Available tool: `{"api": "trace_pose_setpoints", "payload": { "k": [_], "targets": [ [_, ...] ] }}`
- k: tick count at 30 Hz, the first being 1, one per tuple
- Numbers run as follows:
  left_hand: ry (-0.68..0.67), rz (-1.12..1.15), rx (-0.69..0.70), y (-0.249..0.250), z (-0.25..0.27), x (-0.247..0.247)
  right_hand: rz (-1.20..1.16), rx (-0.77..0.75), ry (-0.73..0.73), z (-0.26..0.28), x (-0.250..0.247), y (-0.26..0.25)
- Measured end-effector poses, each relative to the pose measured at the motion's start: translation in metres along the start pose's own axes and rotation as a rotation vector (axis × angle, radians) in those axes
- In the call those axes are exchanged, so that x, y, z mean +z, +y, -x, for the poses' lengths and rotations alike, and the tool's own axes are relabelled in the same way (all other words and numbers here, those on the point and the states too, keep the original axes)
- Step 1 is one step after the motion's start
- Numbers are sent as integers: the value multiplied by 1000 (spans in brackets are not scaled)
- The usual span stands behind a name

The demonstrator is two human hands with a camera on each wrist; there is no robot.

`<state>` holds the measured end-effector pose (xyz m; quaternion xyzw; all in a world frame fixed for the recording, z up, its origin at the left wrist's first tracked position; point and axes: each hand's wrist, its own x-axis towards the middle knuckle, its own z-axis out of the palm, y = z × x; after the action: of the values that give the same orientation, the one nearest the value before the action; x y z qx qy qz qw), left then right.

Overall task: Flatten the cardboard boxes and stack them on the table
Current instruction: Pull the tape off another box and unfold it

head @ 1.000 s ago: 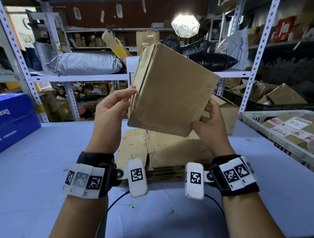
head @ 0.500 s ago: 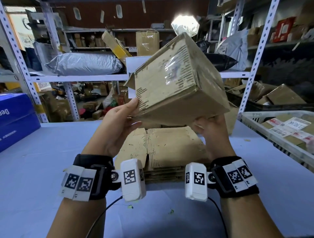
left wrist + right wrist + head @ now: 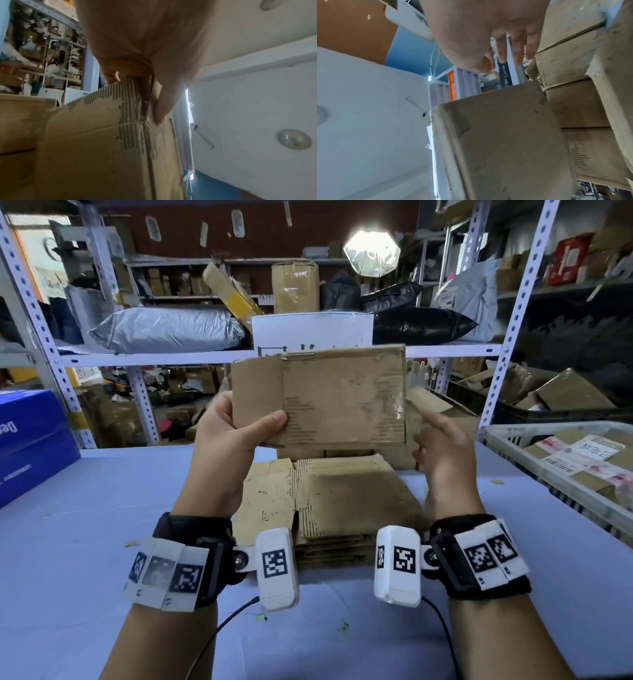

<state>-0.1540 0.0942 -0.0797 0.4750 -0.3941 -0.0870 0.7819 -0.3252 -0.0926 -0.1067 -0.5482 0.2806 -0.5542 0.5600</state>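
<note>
A worn brown cardboard box (image 3: 342, 395) is held up above the table, its broad taped face turned toward me. My left hand (image 3: 236, 433) grips its lower left corner, thumb on the front face and fingers behind. The left wrist view shows that thumb and the fingers pinching the box (image 3: 85, 148) at its torn edge. My right hand (image 3: 442, 440) hovers just off the box's lower right edge, fingers loose and holding nothing; in the right wrist view they (image 3: 510, 40) stand straight, clear of the box (image 3: 505, 135). Under the hands a stack of flattened boxes (image 3: 329, 498) lies on the table (image 3: 85, 542).
A white crate (image 3: 513, 453) of labelled parcels stands at the right table edge. A blue carton (image 3: 30, 440) sits at the left. Another cardboard box (image 3: 442, 412) stands behind the stack. Metal shelves full of parcels rise behind the table. A thin cable (image 3: 233, 618) trails near me.
The box has turned from a tilted corner-up pose to face-on and upright. My left hand now pinches its lower left corner. My right hand has come off its underside.
</note>
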Motion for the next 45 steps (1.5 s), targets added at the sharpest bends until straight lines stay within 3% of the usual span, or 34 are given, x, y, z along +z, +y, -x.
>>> {"api": "trace_pose_setpoints", "payload": {
  "k": [3, 6, 11, 15, 21, 30, 34, 40, 45],
  "targets": [
    [-13, -63, -7, -8, 2, 5, 6, -116, -187, 16, 7, -12],
    [-61, -52, -51, -14, 5, 8, 162, -199, -236, 24, 15, -13],
    [-209, -104, -121, -18, 8, 10, 452, -278, -119, 26, 18, -3],
    [-219, -158, -138, -22, 10, 6, 478, -413, 25, 28, 16, 2],
    [-200, -173, -134, -23, 13, 6, 501, -498, 81, 27, 13, 6],
    [-218, -154, -143, -18, 16, 5, 560, -458, 44, 22, 8, 4],
    [-269, -137, -137, -17, 18, 10, 582, -318, -72, 29, 15, 3],
    [-274, -167, -121, -13, 21, 12, 617, -398, 94, 30, 14, 2],
    [-275, -174, -118, -12, 24, 16, 640, -432, 100, 28, 13, 1]
  ]
}}
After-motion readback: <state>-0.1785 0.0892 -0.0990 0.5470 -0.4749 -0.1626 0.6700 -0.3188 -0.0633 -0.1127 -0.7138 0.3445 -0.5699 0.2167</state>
